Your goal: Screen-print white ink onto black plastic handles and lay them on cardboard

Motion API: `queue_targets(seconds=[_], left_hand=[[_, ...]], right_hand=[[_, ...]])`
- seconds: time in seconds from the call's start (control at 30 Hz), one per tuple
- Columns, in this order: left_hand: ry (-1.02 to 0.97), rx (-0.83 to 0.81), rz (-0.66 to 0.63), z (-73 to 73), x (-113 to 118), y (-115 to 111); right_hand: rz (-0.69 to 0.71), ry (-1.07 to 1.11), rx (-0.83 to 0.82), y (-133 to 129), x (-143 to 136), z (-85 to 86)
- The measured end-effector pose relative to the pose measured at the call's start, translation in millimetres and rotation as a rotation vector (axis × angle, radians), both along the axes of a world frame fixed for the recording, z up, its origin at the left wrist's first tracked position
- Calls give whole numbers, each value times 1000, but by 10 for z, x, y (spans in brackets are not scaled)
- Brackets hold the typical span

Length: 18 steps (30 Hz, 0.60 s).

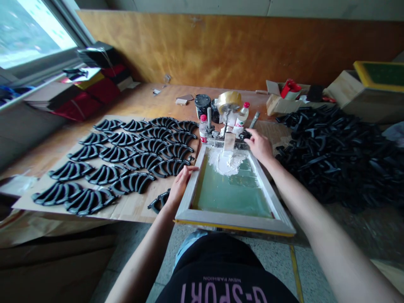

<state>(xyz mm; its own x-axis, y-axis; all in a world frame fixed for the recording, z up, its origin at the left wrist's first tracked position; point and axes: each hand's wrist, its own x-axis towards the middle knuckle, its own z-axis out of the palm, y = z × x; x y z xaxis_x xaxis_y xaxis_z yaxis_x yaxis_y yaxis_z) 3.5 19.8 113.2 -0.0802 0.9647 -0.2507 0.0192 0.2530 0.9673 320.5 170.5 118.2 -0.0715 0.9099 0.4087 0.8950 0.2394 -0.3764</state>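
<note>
A screen-printing frame (186, 198) lies in front of me, its green mesh (227, 195) carrying a patch of white paste (225, 164) near the far end. A squeegee (229, 143) stands in the paste. My left hand (180, 184) is at the frame's left side, fingers stretched toward its edge; some of them are hidden. At the far right corner is my right hand (259, 145), close to the hinge clamp (244, 134), with thumb and forefinger apart and nothing visible between them. Beside my left hand lies a curved black plastic part (159, 202).
Rows of black curved parts (126, 155) cover cardboard at left. A large heap of black parts (341, 155) lies at right. Behind the frame stand two red-capped bottles (242, 114), a tape roll (229, 101) and a dark jar (202, 105). Cardboard boxes (347, 90) sit back right.
</note>
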Motion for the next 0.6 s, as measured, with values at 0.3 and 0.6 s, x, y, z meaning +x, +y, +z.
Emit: queue_targets(seconds=[0.3, 0.6], left_hand=[[-319, 260, 112, 475, 276, 629], [-421, -393, -72, -514, 665, -332]], right_hand=[[199, -16, -219, -683, 83, -829], [511, -172, -126, -1393, -784, -576]])
